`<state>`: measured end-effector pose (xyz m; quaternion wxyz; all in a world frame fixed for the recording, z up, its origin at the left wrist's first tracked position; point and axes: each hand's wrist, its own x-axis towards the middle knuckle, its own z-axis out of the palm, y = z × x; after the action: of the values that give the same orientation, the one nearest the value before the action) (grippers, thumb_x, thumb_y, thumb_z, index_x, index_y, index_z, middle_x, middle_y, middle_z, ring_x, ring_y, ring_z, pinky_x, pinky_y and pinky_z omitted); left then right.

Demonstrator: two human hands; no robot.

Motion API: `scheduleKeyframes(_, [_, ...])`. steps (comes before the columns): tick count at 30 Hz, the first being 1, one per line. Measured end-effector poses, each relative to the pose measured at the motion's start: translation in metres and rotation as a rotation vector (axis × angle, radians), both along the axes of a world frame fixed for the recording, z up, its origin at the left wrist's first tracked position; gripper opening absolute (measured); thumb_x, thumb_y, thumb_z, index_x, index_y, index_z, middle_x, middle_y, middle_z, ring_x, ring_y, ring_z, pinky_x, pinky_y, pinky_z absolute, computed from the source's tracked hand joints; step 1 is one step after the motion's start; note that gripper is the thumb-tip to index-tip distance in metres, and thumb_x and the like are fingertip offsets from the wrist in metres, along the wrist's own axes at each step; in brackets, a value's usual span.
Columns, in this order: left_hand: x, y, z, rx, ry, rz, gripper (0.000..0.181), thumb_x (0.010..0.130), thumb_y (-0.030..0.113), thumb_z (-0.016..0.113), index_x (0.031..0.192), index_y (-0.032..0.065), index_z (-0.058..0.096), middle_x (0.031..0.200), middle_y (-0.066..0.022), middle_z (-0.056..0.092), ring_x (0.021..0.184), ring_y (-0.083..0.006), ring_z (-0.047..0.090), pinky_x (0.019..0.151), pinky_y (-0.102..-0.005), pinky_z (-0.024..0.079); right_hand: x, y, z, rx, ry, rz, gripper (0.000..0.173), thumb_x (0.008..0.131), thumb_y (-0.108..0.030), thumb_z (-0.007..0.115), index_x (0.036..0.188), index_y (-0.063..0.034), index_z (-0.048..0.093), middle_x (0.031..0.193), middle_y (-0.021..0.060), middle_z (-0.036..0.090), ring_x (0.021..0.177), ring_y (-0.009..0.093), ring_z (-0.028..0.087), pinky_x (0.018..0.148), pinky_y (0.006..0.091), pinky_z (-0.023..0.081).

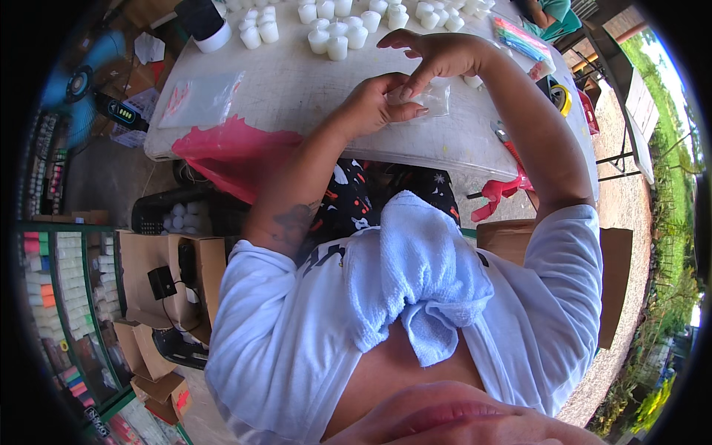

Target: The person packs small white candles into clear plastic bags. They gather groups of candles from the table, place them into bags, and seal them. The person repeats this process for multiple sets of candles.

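Observation:
My left hand (371, 105) pinches a small clear plastic bag (439, 101) between thumb and fingers, just above the near part of the white table (289, 100). Over it arches my right hand (436, 55), its fingers spread apart and its thumb tip at the bag's upper edge. Whether that thumb presses on the plastic is hard to tell. Beyond both hands stand several groups of white votive candles (337, 47). One white candle (473, 82) shows partly behind my right forearm.
Left on the table lie a stack of clear plastic bags (203, 100) and a pink plastic bag (239, 153) hanging over the edge. Right are a utility knife (506, 142), yellow tape roll (560, 100) and colourful packets (520, 39). A fan (78, 83) runs at left; another person (542, 14) sits beyond.

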<state>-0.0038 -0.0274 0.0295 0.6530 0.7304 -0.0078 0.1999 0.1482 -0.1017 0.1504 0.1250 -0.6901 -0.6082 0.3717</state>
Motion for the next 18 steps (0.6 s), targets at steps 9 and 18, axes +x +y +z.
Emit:
scheduleKeyframes(9, [0.003, -0.003, 0.010, 0.009, 0.168, 0.046, 0.051, 0.074, 0.023, 0.078, 0.114, 0.0007, 0.057, 0.098, -0.0057, 0.064, 0.086, -0.0111, 0.058, 0.075, -0.0256, 0.048, -0.033, 0.009, -0.011, -0.093, -0.327, -0.140, 0.090, 0.066, -0.032, 0.069, 0.141, -0.0046, 0.028, 0.130, 0.0215, 0.049, 0.117, 0.032, 0.050, 0.099, 0.0336, 0.038])
scheduleKeyframes(18, [0.009, -0.029, -0.003, 0.187, -0.208, 0.198, 0.047, 0.084, 0.017, 0.068, 0.127, 0.0085, 0.049, 0.112, -0.0097, 0.060, 0.102, -0.0206, 0.057, 0.088, -0.0317, 0.045, 0.054, -0.214, -0.037, 1.105, -0.567, -1.147, 0.051, 0.080, -0.034, 0.071, 0.115, 0.0012, 0.058, 0.111, 0.0162, 0.062, 0.106, 0.026, 0.057, 0.092, 0.0338, 0.042])
